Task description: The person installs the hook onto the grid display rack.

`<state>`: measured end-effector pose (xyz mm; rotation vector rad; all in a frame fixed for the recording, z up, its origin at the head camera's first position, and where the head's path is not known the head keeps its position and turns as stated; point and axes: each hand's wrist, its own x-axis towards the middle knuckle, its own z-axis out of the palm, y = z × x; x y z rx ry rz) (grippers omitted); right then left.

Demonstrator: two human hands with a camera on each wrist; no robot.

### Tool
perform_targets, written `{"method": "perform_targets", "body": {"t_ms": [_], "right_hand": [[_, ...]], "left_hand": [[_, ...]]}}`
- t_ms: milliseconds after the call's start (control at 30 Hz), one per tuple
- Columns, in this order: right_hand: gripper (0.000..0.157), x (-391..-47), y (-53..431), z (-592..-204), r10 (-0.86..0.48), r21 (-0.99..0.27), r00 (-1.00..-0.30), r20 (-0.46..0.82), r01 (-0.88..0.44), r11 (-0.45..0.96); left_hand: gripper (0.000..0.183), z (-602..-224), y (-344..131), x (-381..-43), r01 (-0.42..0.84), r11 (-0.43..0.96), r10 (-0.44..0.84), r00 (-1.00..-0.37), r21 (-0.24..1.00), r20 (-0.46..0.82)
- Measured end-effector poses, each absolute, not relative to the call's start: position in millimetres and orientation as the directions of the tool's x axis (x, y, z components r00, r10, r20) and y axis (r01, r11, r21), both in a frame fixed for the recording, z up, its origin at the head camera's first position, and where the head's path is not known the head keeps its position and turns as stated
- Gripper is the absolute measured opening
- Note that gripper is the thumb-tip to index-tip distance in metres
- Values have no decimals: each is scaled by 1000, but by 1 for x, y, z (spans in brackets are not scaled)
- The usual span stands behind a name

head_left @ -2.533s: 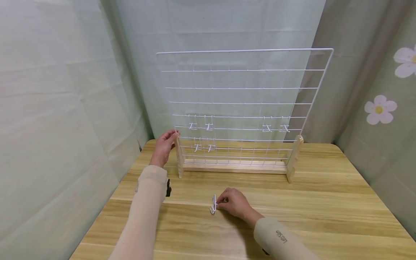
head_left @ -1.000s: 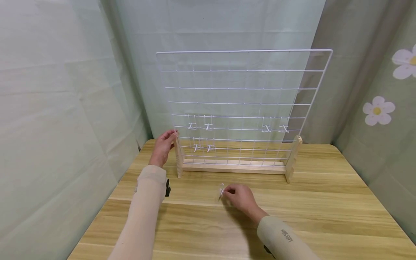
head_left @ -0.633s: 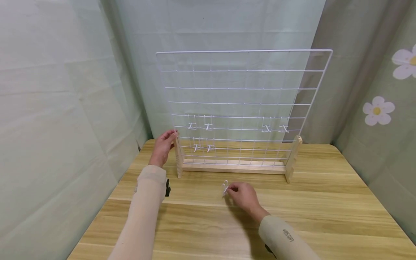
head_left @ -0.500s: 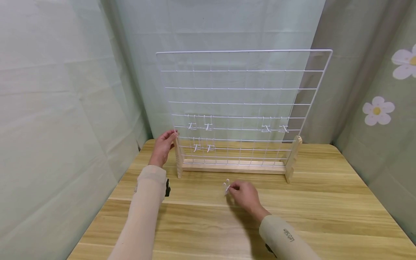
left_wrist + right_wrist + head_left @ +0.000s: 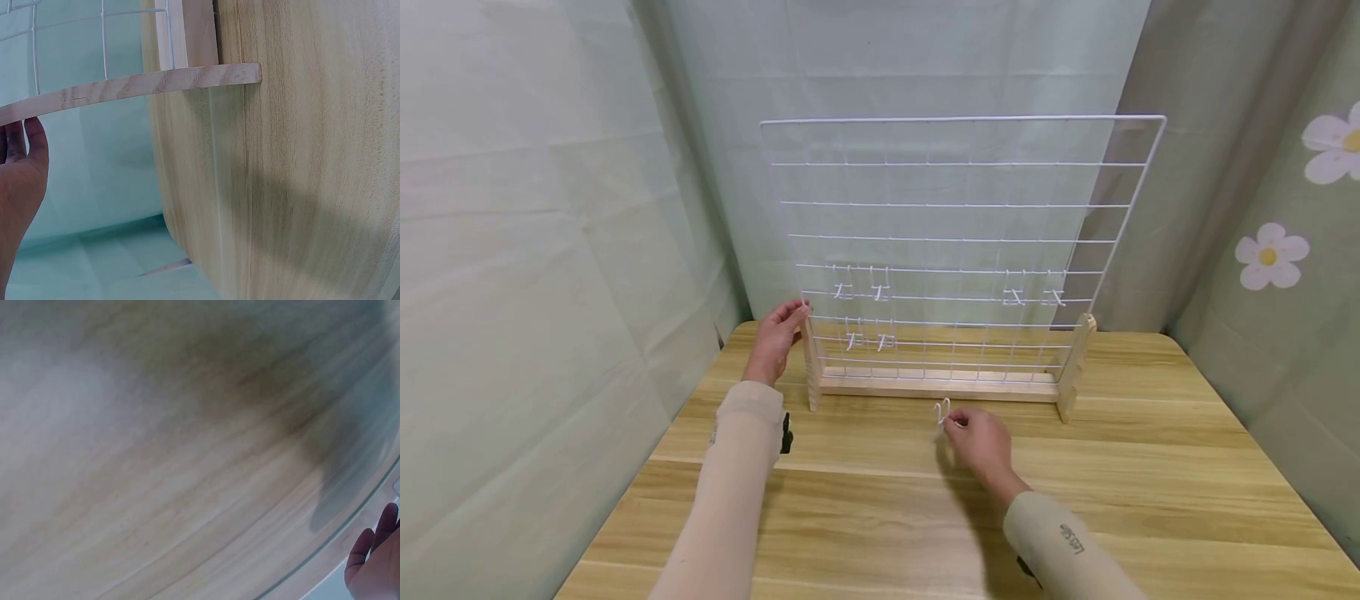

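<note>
A white wire grid panel [image 5: 962, 119] stands upright in a wooden stand, and several white hooks hang on its lower rows. My left hand [image 5: 778, 337] holds the rack by the top of its left wooden post [image 5: 812, 367]. In the left wrist view, the fingers of that hand [image 5: 22, 181] reach up to the post's side [image 5: 137, 84]. Just in front of the stand, my right hand [image 5: 981, 442] pinches a white wire hook [image 5: 943, 411] between thumb and fingers, its two curved prongs pointing up. The right wrist view shows only fingers [image 5: 378, 562] at the lower right.
Two hooks sit at upper left [image 5: 842, 291], two more below them [image 5: 886, 342], and two on the right [image 5: 1013, 297]. The wooden base bar [image 5: 940, 389] crosses between the posts. Pale curtains [image 5: 550, 250] surround the wood-grain table [image 5: 1150, 500].
My right hand has moved forward and right toward the rack with the hook, which has turned from lying flat-on to prongs up. The left hand has kept its hold on the post.
</note>
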<state>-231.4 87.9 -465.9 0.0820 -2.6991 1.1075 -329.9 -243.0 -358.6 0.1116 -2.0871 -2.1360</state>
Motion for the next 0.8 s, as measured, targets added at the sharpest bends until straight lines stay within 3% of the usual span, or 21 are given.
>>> {"method": "perform_targets", "body": {"t_ms": [300,533,800], "right_hand": [[17,-235,95,-461,124,-679,-965,229,-68,731],[16,-238,103,-458,190,-682,-947,259,-40,730],[19,-241,110,-454,245,-687,-932,267,-6,727]], "left_hand": [[32,-358,-244,-330,57,-12,-158,-986,998,54],[23,-358,-242,-330,67,-23,-159,-985,997,62],[40,-358,-243,-330,55,-24,-160,-986,998,51]]}}
